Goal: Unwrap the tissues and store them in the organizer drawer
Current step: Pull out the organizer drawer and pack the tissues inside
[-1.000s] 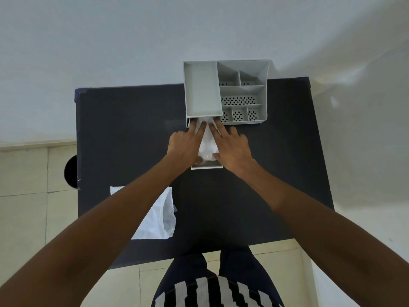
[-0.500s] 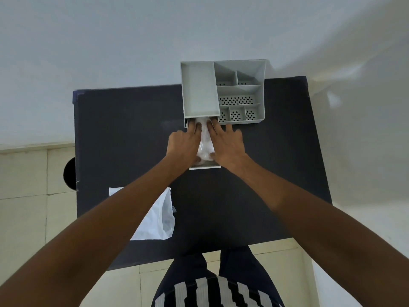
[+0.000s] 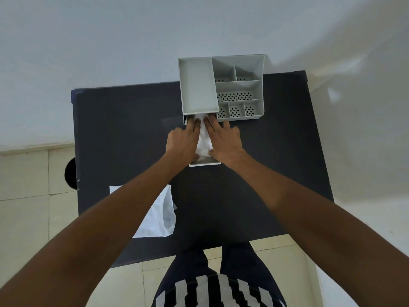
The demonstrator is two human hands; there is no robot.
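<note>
Left hand [image 3: 182,140] and right hand [image 3: 223,140], fingers flat and gripping nothing, press the tissues [image 3: 204,140] into the drawer [image 3: 205,164]; recommend even downward pressure below the rim.

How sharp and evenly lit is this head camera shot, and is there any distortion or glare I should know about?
Head view: sharp at the hands, left hand and right hand, and at the organizer; soft, dim light without glare; wide-angle bending bows the black table edges and stretches the forearms; the tissues look slightly washed out.
</note>
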